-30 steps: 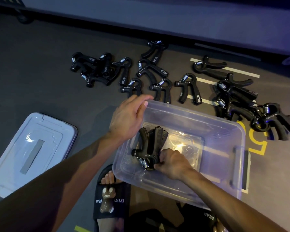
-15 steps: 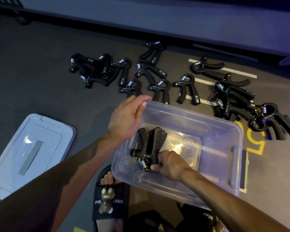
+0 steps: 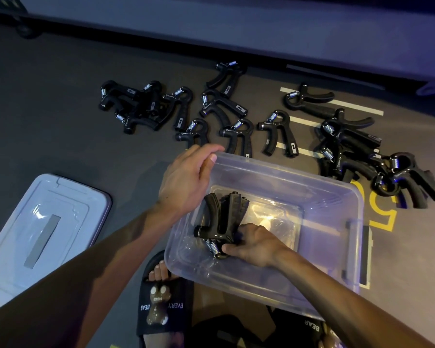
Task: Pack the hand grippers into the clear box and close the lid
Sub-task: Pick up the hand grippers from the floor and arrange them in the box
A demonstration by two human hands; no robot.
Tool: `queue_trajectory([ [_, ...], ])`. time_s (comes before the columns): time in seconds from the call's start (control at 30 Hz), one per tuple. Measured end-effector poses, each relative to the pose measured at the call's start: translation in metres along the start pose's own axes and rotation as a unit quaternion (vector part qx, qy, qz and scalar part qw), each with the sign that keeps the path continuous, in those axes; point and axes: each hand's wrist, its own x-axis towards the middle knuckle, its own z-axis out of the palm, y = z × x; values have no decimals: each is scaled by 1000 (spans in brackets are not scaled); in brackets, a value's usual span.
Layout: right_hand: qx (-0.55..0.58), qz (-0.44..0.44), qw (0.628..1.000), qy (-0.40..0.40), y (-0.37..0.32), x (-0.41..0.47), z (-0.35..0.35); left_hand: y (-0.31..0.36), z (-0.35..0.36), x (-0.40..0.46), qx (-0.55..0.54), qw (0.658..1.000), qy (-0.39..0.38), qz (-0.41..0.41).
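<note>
A black slide sandal [image 3: 165,301] printed "EVERY BEAR" sits nearest the camera on the dark floor [image 3: 48,109], just below the clear box [image 3: 337,247]. Inside the box, the right hand [image 3: 255,244] grasps black hand grippers [image 3: 220,219] at their spring end, handles pointing away, against the box's left side. The left hand [image 3: 186,179] grips the box's far-left corner rim, thumb inside, fingers curled over the edge. To the left, well apart from the box, the lid [image 3: 35,234] lies flat on the floor. Beyond the box, many more loose grippers [image 3: 221,111] lie scattered in clusters, some over white and yellow floor markings [image 3: 384,217]
</note>
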Motion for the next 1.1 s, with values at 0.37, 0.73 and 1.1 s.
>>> queue_trajectory([
  [0.37,89,-179,971,133,-61,-63,-116,-1,0,1,10,1000,-5,2],
  [0.73,-200,27,945,259,27,100,-225,-1,0,3,-14,1000,-7,-2],
  [1.1,-273,-22,946,172,26,108,-221,1,-1,3,-5,1000,-14,-9],
])
